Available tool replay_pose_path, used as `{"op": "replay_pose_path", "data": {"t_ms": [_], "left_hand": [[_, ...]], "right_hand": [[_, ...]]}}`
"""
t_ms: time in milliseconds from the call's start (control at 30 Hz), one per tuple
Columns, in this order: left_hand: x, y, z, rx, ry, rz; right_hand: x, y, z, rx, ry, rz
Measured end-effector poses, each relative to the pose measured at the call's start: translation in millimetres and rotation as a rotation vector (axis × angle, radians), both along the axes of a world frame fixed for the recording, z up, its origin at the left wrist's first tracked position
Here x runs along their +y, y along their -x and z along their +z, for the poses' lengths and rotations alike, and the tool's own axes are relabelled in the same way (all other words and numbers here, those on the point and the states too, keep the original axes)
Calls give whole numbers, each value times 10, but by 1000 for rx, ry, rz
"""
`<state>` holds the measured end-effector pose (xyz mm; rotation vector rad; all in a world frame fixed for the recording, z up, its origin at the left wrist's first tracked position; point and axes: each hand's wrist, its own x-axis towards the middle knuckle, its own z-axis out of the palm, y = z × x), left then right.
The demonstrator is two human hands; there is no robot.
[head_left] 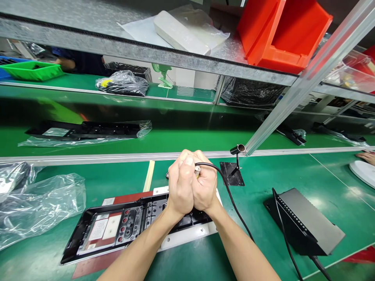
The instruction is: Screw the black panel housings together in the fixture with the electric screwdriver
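My left hand [181,185] and my right hand [205,187] are closed and pressed together above a long black plastic housing [77,226]. Most of what they grip is hidden by the fingers; only a small pale tip shows. From the top of the fists a black cable [231,195] comes out and curves down to the right. The housing lies open side up, with ribs, round holes and a label [99,229] in its left part. Under its right part is a white fixture [187,238] with screws, and a reddish-brown board [93,265] shows beneath its left part.
Clear plastic bags [49,203] lie at left. A black box [304,222] with cables stands at right. A small black tube holder [237,150] is fixed behind my hands. Overhead runs a metal shelf with an orange bin [281,39]. Another person's hand [367,157] is at far right.
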<state>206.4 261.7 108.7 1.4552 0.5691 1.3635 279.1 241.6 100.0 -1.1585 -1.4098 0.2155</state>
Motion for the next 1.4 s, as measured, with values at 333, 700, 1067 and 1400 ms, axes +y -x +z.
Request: {"op": "replay_pose_path", "data": {"t_ms": [333,700,1067,1400], "left_hand": [[3,3,19,10,-27,15],[1,10,6,7,-30,9],[0,-4,-2,14,-4,18],[-6,-8,1,10,41,19]], "right_hand": [[10,-5,-16,27,-18,30],[11,-7,-26,24,-25,32],[18,-13,-23,11,-39,37],[22,-19,-32,14,-40,36]]}}
